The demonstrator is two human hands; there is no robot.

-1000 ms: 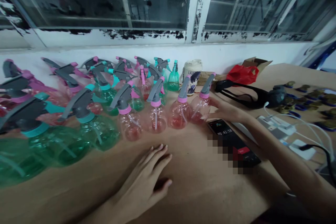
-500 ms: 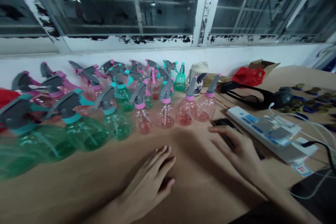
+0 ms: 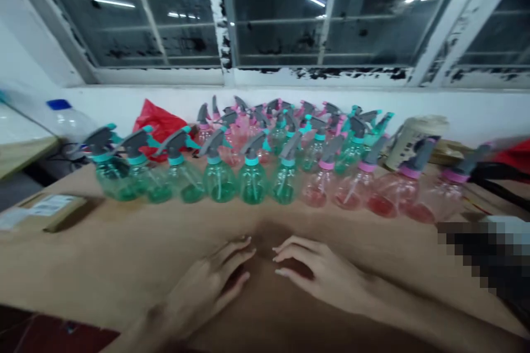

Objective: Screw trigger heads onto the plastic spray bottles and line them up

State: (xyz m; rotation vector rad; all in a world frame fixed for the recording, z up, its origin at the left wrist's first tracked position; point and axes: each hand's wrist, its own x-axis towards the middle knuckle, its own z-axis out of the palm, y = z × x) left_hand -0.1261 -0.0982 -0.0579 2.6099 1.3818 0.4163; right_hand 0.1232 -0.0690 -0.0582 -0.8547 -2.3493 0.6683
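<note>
My left hand (image 3: 217, 273) hovers at or rests on the brown tabletop (image 3: 136, 259), fingers apart and nothing in them. Facing it, my right hand (image 3: 317, 267) is also open, its fingers loosely curved over the table. Beyond both hands runs a front row of spray bottles: green ones such as this green spray bottle (image 3: 252, 182) on the left and middle, and pink ones such as this pink spray bottle (image 3: 318, 187) on the right. All have grey trigger heads and hold a little liquid. More spray bottles crowd behind them, partly hidden. Neither hand touches a bottle.
A flat brown package (image 3: 66, 212) with a label lies at the left. Behind the bottles are a red plastic bag (image 3: 159, 124) and a pale printed container (image 3: 414, 140). Windows (image 3: 323, 11) rise above the wall. A pixelated patch covers part of the right side.
The view has swung left, bringing the package and the whole front row into sight. My right hand has come from beside the dark phone-like object to opposite my left hand.
</note>
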